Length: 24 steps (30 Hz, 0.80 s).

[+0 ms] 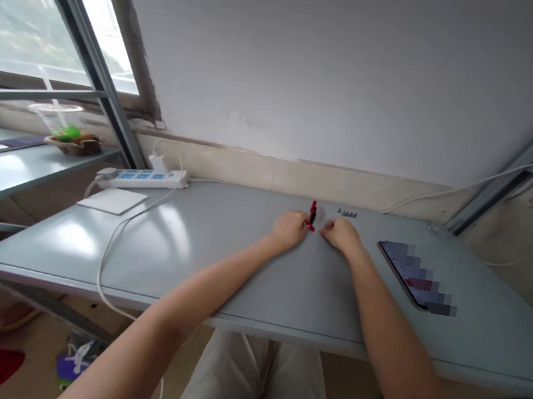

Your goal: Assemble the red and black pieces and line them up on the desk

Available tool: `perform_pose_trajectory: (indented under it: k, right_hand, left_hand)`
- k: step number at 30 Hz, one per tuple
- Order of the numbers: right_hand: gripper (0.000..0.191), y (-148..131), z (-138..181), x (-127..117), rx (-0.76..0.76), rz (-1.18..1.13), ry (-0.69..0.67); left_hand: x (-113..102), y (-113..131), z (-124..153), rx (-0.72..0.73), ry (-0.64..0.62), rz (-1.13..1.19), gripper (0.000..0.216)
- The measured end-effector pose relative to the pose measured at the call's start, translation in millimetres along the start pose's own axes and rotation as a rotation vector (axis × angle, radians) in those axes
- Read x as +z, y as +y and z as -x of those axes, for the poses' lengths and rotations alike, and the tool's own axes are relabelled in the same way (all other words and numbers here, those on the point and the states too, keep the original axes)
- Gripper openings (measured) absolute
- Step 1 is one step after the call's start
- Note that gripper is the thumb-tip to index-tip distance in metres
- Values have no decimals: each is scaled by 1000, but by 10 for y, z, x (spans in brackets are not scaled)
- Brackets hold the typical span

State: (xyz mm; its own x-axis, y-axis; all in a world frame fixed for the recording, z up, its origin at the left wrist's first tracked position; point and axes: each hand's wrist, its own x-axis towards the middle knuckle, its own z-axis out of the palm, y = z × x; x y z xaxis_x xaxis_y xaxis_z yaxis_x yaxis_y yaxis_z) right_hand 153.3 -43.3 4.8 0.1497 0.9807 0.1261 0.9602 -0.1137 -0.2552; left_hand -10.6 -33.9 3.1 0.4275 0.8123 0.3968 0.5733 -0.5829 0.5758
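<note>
A small red and black piece (313, 216) stands out on the grey desk (230, 268), its kind too small to make out. The curled fingers of my left hand (291, 229) meet its left side and seem to pinch it. Just right of it is a clear, see-through plastic bit (321, 216). My right hand (343, 234) is closed beside that plastic, thumb and forefinger drawn together; what lies between them cannot be made out. Behind my right hand, several small dark pieces (347, 214) lie in a short row.
A phone (409, 276) lies to the right. At the left back are a white power strip (148, 179) with a plug, a flat white square (113, 200) and a white cable (109, 249) hanging over the front edge. A wall (315, 86) closes off the back.
</note>
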Motion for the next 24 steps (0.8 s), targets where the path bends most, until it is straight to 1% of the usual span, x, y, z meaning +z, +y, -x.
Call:
perform_pose_trajectory:
  k: [4, 6, 8, 11, 15, 20, 24]
  right_hand:
    - [18, -19, 16, -16, 2, -2, 4]
    - [18, -35, 23, -30, -2, 5, 12]
    - [15, -54, 30, -46, -5, 12, 20]
    - [14, -75, 47, -68, -9, 21, 28]
    - [17, -83, 74, -84, -15, 31, 29]
    - [15, -82, 96, -89, -10, 36, 35]
    - [13, -75, 93, -86, 15, 51, 41]
  left_hand:
    - [40, -159, 48, -57, 58, 52, 13]
    - [34, -221, 49, -100, 107, 77, 14]
    - [18, -266, 33, -137, 145, 107, 14]
    - [4, -306, 2, -165, 162, 150, 14]
    - [-2, -307, -13, -198, 163, 220, 15]
    - [-40, -257, 1, -245, 161, 336, 17]
    - [-69, -221, 11, -260, 163, 347, 18]
